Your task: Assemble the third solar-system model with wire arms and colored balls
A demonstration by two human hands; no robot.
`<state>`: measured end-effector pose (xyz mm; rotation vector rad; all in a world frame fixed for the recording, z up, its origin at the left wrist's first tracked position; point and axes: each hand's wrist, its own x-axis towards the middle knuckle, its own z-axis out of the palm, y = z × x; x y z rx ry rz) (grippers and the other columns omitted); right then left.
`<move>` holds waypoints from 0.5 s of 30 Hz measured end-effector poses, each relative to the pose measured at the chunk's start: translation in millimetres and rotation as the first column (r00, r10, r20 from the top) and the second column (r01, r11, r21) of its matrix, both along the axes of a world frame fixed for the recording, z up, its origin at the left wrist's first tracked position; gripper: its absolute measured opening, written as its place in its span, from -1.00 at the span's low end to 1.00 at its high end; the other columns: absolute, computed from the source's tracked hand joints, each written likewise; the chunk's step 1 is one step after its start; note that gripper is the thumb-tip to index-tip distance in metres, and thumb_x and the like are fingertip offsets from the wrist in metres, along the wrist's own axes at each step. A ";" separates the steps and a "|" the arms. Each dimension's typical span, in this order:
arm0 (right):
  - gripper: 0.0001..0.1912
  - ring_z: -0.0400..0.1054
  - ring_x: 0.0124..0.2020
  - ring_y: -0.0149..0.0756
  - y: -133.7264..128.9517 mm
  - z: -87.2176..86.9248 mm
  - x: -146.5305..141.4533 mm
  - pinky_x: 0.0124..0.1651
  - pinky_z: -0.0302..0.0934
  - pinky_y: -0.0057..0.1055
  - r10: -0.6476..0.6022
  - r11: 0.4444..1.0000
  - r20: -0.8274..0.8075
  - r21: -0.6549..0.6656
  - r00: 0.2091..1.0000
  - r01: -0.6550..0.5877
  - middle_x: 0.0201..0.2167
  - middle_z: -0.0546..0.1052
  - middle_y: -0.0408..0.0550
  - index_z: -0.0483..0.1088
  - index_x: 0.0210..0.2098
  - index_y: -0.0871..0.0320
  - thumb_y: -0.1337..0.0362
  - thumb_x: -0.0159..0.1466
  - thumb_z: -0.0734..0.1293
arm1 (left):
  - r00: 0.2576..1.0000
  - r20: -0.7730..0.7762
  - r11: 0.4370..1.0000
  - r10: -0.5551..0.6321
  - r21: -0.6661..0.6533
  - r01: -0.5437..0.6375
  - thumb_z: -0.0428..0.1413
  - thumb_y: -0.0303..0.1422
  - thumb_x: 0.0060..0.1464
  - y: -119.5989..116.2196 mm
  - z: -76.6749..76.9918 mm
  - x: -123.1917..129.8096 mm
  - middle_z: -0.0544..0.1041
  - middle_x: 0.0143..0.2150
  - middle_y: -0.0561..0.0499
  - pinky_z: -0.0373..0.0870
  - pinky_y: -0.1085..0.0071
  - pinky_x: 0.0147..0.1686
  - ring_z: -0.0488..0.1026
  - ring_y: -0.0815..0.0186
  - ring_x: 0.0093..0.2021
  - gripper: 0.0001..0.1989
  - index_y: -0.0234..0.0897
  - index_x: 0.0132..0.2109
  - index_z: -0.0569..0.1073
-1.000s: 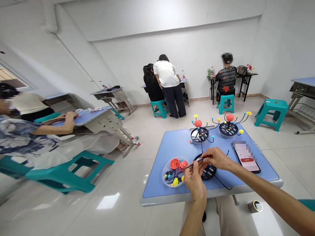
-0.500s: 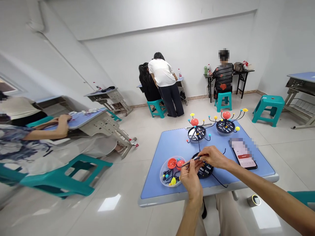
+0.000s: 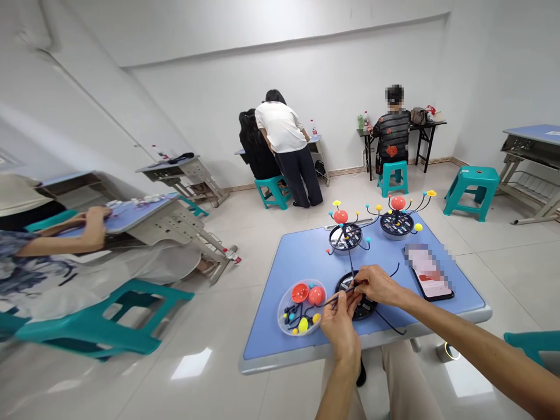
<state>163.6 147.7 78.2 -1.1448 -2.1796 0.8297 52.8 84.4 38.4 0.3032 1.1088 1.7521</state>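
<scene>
Pinches with right hand (image 3: pixel 381 285), palm down; grips with left hand (image 3: pixel 341 326), thumb raised, fingers curled. Holds both close together, forearms (image 3: pixel 455 331) bare.

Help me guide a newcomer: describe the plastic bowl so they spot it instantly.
On the nearest blue desk, look to the left side. Beside the person's left hand sits the bowl: clear, holding loose coloured pieces, unlike the dark round bases nearby.

Phone (image 3: pixel 431 279) at R; teal stool (image 3: pixel 475 179) beyond; btl (image 3: pixel 366 121) + bag (image 3: pixel 419 116) on blk tbl (image 3: pixel 439 123).
</scene>
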 end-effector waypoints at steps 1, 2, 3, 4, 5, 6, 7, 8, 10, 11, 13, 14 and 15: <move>-0.74 0.19 -0.52 -0.42 0.7 -1.1 0.5 -0.44 -0.02 -0.49 -0.002 1.000 0.003 -0.002 1.000 0.002 -0.62 0.35 -0.18 0.29 -0.71 0.20 0.54 0.04 0.30 | 1.000 0.005 1.000 -0.005 0.001 0.005 0.29 -0.35 -0.06 -0.7 -0.5 -0.3 0.63 -0.41 -0.12 0.58 0.18 -0.18 0.63 0.17 -0.37 -0.77 -0.36 -0.32 0.41; -0.74 0.18 -0.52 -0.42 1.6 -1.9 1.0 -0.44 -0.03 -0.49 -0.001 1.000 0.005 -0.005 1.000 0.001 -0.62 0.34 -0.18 0.28 -0.72 0.20 0.54 0.04 0.30 | 1.000 0.011 1.000 -0.011 -0.002 0.011 0.29 -0.35 -0.06 -1.5 -0.3 -0.7 0.63 -0.41 -0.12 0.58 0.17 -0.17 0.63 0.17 -0.37 -0.78 -0.36 -0.32 0.42; -0.74 0.18 -0.52 -0.42 2.3 -2.8 1.7 -0.44 -0.03 -0.49 0.003 1.000 0.006 -0.009 1.000 -0.003 -0.62 0.34 -0.18 0.28 -0.72 0.20 0.53 0.04 0.30 | 1.000 0.019 1.000 -0.024 -0.008 0.025 0.29 -0.35 -0.05 -2.5 0.6 -1.1 0.63 -0.39 -0.13 0.57 0.17 -0.16 0.63 0.16 -0.36 -0.78 -0.37 -0.31 0.43; -0.74 0.19 -0.52 -0.43 2.9 -3.7 2.4 -0.43 -0.02 -0.50 0.009 1.000 0.005 -0.014 1.000 -0.009 -0.61 0.36 -0.18 0.29 -0.71 0.20 0.53 0.04 0.30 | 0.999 0.026 0.999 -0.044 -0.014 0.045 0.29 -0.35 -0.04 -3.8 2.2 -1.6 0.63 -0.37 -0.14 0.57 0.16 -0.14 0.63 0.16 -0.34 -0.78 -0.38 -0.30 0.44; -0.75 0.20 -0.52 -0.43 3.4 -4.7 3.1 -0.42 -0.01 -0.50 0.017 1.000 0.004 -0.018 1.000 -0.017 -0.61 0.37 -0.18 0.31 -0.70 0.20 0.52 0.05 0.30 | 0.997 0.031 0.997 -0.070 -0.020 0.070 0.29 -0.36 -0.04 -5.6 4.3 -2.1 0.63 -0.35 -0.16 0.56 0.14 -0.12 0.63 0.15 -0.32 -0.77 -0.40 -0.28 0.46; -0.76 0.21 -0.51 -0.42 3.7 -5.8 3.8 -0.42 0.00 -0.50 0.024 0.999 0.001 -0.022 1.000 -0.023 -0.60 0.39 -0.18 0.32 -0.70 0.20 0.52 0.06 0.30 | 0.995 0.035 0.995 -0.099 -0.024 0.099 0.30 -0.36 -0.04 -8.0 6.9 -2.6 0.63 -0.33 -0.18 0.55 0.13 -0.09 0.63 0.14 -0.30 -0.77 -0.41 -0.26 0.47; -0.76 0.22 -0.51 -0.42 3.9 -6.9 4.4 -0.41 0.01 -0.50 0.028 0.999 -0.002 -0.025 1.000 -0.028 -0.59 0.41 -0.17 0.34 -0.69 0.20 0.51 0.07 0.30 | 0.991 0.038 0.991 -0.129 -0.027 0.130 0.30 -0.36 -0.05 -11.0 9.8 -3.1 0.63 -0.30 -0.20 0.54 0.12 -0.07 0.63 0.13 -0.28 -0.76 -0.42 -0.25 0.48; -0.77 0.23 -0.51 -0.41 3.9 -7.9 4.8 -0.40 0.02 -0.49 0.031 0.999 -0.005 -0.027 1.000 -0.031 -0.57 0.44 -0.16 0.36 -0.68 0.19 0.50 0.08 0.30 | 0.987 0.042 0.987 -0.157 -0.035 0.158 0.31 -0.37 -0.06 -14.8 12.6 -3.9 0.63 -0.27 -0.22 0.53 0.12 -0.06 0.62 0.12 -0.26 -0.75 -0.43 -0.25 0.49; -0.77 0.26 -0.49 -0.40 3.6 -9.3 4.9 -0.38 0.05 -0.48 0.031 0.999 -0.009 -0.026 0.999 -0.031 -0.54 0.48 -0.14 0.38 -0.66 0.19 0.49 0.10 0.29 | 0.980 0.045 0.978 -0.193 -0.075 0.196 0.34 -0.37 -0.11 -24.7 16.5 -6.7 0.62 -0.22 -0.26 0.53 0.12 -0.06 0.62 0.10 -0.25 -0.70 -0.44 -0.22 0.50; -0.77 0.27 -0.48 -0.39 3.4 -9.6 4.7 -0.38 0.06 -0.48 0.029 0.999 -0.009 -0.024 1.000 -0.029 -0.53 0.49 -0.13 0.39 -0.65 0.19 0.49 0.10 0.29 | 0.978 0.035 0.973 -0.204 -0.102 0.207 0.36 -0.36 -0.13 -30.5 17.0 -9.0 0.62 -0.20 -0.27 0.54 0.12 -0.08 0.62 0.09 -0.25 -0.66 -0.43 -0.20 0.50; -0.77 0.30 -0.47 -0.37 2.6 -9.6 3.8 -0.36 0.07 -0.46 0.025 0.999 -0.009 -0.020 1.000 -0.025 -0.51 0.51 -0.10 0.41 -0.65 0.19 0.48 0.10 0.28 | 0.973 -0.051 0.965 -0.226 -0.147 0.217 0.37 -0.31 -0.16 -43.0 14.0 -16.5 0.61 -0.19 -0.25 0.57 0.14 -0.18 0.62 0.11 -0.30 -0.58 -0.41 -0.14 0.50; -0.77 0.31 -0.46 -0.36 2.1 -9.4 3.2 -0.35 0.08 -0.46 0.024 1.000 -0.009 -0.016 1.000 -0.024 -0.50 0.52 -0.09 0.41 -0.65 0.19 0.48 0.10 0.28 | 0.963 -0.143 0.965 -0.229 -0.163 0.205 0.36 -0.26 -0.15 -49.0 10.6 -21.8 0.61 -0.22 -0.22 0.58 0.17 -0.26 0.61 0.14 -0.35 -0.56 -0.39 -0.13 0.51; -0.77 0.32 -0.45 -0.35 1.4 -9.2 2.8 -0.34 0.08 -0.45 0.023 1.000 -0.007 -0.013 1.000 -0.023 -0.49 0.52 -0.08 0.40 -0.65 0.19 0.48 0.10 0.28 | 0.938 -0.272 0.970 -0.215 -0.168 0.174 0.34 -0.22 -0.14 -54.6 6.4 -28.2 0.61 -0.26 -0.18 0.58 0.20 -0.33 0.59 0.17 -0.39 -0.58 -0.37 -0.14 0.53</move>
